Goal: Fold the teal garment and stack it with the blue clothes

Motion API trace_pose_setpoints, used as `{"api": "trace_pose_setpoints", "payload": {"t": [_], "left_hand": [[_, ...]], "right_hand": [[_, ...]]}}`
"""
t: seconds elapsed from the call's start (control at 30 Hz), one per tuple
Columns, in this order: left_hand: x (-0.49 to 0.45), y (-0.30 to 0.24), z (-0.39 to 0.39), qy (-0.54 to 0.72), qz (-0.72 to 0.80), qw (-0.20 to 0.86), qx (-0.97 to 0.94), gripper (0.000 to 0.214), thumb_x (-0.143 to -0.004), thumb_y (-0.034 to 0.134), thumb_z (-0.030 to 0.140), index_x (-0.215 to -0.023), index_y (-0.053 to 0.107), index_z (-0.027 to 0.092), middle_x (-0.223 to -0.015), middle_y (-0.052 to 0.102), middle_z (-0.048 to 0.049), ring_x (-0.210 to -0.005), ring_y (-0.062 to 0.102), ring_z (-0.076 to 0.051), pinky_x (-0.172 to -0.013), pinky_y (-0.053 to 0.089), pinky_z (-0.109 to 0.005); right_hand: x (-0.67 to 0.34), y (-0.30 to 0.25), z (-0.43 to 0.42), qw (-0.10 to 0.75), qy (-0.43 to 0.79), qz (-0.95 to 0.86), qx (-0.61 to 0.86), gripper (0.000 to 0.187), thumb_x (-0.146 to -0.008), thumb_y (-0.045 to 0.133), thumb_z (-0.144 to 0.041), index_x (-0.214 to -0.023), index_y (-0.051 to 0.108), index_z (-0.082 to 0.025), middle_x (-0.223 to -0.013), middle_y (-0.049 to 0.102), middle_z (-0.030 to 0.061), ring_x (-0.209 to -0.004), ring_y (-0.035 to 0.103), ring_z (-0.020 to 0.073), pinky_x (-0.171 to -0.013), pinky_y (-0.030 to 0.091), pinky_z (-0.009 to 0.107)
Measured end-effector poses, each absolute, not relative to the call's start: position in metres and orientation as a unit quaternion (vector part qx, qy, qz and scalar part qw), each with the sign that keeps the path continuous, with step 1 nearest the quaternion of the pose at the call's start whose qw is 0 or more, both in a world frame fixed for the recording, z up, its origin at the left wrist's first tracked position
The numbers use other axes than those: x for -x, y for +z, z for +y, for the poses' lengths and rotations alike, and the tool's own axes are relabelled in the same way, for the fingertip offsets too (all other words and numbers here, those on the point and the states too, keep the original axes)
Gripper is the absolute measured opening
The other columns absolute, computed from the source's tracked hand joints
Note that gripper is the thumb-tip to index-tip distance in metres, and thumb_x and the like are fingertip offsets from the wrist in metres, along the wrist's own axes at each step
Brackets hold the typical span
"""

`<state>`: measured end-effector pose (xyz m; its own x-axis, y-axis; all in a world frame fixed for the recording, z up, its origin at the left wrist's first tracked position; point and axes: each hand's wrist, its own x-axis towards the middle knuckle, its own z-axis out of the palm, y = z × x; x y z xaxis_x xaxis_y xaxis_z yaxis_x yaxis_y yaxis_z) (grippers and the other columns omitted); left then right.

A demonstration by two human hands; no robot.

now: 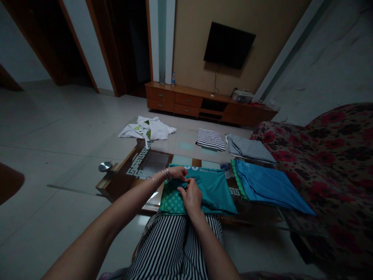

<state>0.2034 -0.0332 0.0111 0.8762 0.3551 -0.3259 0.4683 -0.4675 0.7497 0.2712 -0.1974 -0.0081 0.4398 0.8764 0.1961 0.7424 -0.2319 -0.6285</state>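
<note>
A teal shirt [215, 186] with white lettering lies on the glass coffee table [136, 163], a green patterned panel showing at its near left. My left hand [177, 173], bangles on the wrist, pinches a fold of the teal shirt near its upper left. My right hand [190, 196] is closed on the same fold just below, fingers curled into the fabric. Both hands meet over the shirt's left half.
A folded blue garment [268, 186] lies to the right, with a folded grey one [250, 147] and a striped one [210, 139] beyond. A crumpled white shirt [147, 129] lies at the table's far left. A floral sofa [335, 163] is on the right; a TV stand [204, 103] is ahead.
</note>
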Motion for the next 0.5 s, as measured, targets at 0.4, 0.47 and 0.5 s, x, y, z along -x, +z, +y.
{"api": "trace_pose_setpoints", "payload": {"t": [0.4,0.47,0.5], "left_hand": [[-0.207,0.033,-0.035,-0.012,0.198,0.487,-0.851,0.028,-0.059,0.072,0.034,-0.067,0.055,0.013,-0.054,0.045,0.0075,-0.054,0.037,-0.007,-0.054,0.029,-0.019],[-0.211,0.042,-0.036,0.011,0.189,0.486,-0.853,0.023,-0.062,0.070,0.029,-0.072,0.058,0.012,-0.057,0.050,0.0066,-0.057,0.041,-0.007,-0.057,0.031,-0.019],[-0.214,0.047,-0.036,0.022,0.184,0.485,-0.855,0.021,-0.063,0.068,0.026,-0.074,0.059,0.011,-0.059,0.052,0.0058,-0.059,0.043,-0.008,-0.059,0.032,-0.019]], "right_hand": [[-0.292,0.008,-0.210,0.483,0.129,-0.482,0.720,0.018,-0.081,0.050,-0.020,-0.098,0.057,-0.016,-0.090,0.063,0.0056,-0.081,0.059,0.0175,-0.071,0.045,0.027],[-0.289,0.022,-0.221,0.502,0.122,-0.502,0.693,0.018,-0.082,0.049,-0.019,-0.098,0.059,-0.017,-0.095,0.062,0.0056,-0.086,0.059,0.0168,-0.072,0.045,0.025],[-0.285,0.029,-0.226,0.503,0.121,-0.519,0.681,0.019,-0.083,0.048,-0.017,-0.098,0.059,-0.018,-0.096,0.062,0.0054,-0.087,0.058,0.0163,-0.072,0.045,0.025]]}}
